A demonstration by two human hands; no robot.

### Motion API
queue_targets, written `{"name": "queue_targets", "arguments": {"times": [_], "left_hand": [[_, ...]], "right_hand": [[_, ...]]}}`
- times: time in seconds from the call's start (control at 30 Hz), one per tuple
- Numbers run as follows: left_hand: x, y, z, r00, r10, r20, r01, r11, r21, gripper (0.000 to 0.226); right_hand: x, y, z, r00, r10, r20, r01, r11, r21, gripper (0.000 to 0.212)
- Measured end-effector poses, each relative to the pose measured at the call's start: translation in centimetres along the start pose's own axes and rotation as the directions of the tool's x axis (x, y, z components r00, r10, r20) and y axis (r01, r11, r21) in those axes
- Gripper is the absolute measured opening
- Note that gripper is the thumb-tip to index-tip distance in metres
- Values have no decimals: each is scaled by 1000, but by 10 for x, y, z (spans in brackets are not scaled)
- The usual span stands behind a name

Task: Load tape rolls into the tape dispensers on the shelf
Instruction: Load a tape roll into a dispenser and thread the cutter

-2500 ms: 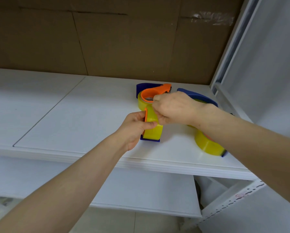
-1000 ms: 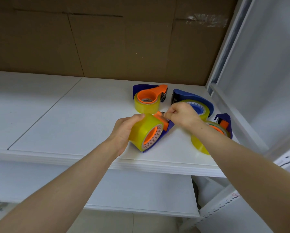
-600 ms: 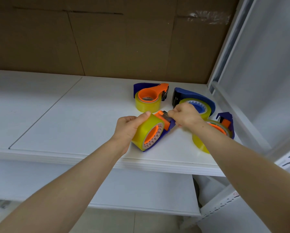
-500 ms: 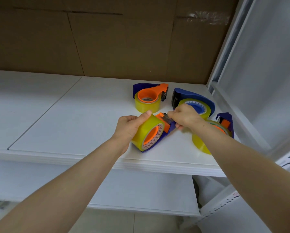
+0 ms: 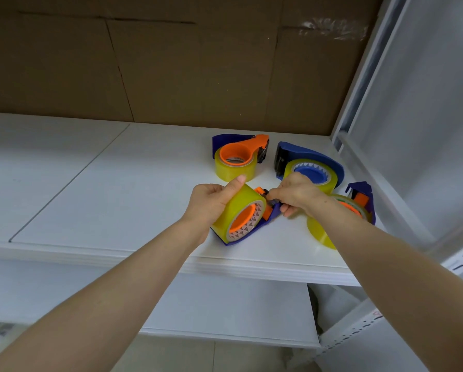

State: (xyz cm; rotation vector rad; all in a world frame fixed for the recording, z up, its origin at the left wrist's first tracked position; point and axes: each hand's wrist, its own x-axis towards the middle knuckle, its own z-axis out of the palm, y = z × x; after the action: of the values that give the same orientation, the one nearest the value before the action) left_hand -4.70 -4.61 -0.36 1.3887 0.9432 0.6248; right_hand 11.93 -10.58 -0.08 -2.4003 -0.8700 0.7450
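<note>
A yellow tape roll [image 5: 241,208] sits on the orange hub of a blue tape dispenser [image 5: 254,232], tilted on its side on the white shelf [image 5: 117,200]. My left hand [image 5: 211,202] wraps around the roll from the left. My right hand [image 5: 297,193] pinches the dispenser's cutter end, at its orange flap. Three more loaded dispensers lie on the shelf: an orange-and-blue one [image 5: 237,159] at the back, an all-blue one [image 5: 309,167] to its right, and a blue-and-orange one [image 5: 359,208] partly hidden under my right forearm.
Brown cardboard [image 5: 171,65] backs the shelf. A white metal upright [image 5: 359,103] and side panel close the right end. A lower white shelf [image 5: 225,312] runs beneath, just under my forearms.
Since 2.5 s ago the held dispenser has been turned from upright onto its side. My right hand has shifted from the top of the roll to the cutter end; little has moved in the last half second.
</note>
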Motion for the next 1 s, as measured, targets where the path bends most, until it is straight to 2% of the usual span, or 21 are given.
{"name": "queue_targets", "arguments": {"times": [0.23, 0.37, 0.57, 0.7, 0.9, 1.0], "left_hand": [[7, 2, -8, 990, -83, 111, 79, 996, 39, 12], [5, 3, -10, 983, -116, 139, 115, 993, 13, 38], [8, 1, -10, 985, -84, 150, 85, 996, -2, 17], [7, 2, -8, 989, -72, 126, 71, 997, 9, 17], [7, 2, -5, 993, -67, 100, 64, 998, 29, 27], [6, 1, -11, 978, -125, 166, 128, 992, -7, 51]], "right_hand": [[3, -2, 1, 1000, -27, -4, 27, 987, -158, 24], [9, -1, 5, 997, -70, -43, 60, 979, -194, 27], [8, 4, 6, 989, -122, -83, 101, 971, -218, 38], [4, 3, 6, 989, -121, -80, 99, 967, -236, 37], [4, 5, 5, 989, -131, -76, 118, 981, -157, 37], [6, 5, 1, 990, -131, -45, 128, 990, -53, 40]]}}
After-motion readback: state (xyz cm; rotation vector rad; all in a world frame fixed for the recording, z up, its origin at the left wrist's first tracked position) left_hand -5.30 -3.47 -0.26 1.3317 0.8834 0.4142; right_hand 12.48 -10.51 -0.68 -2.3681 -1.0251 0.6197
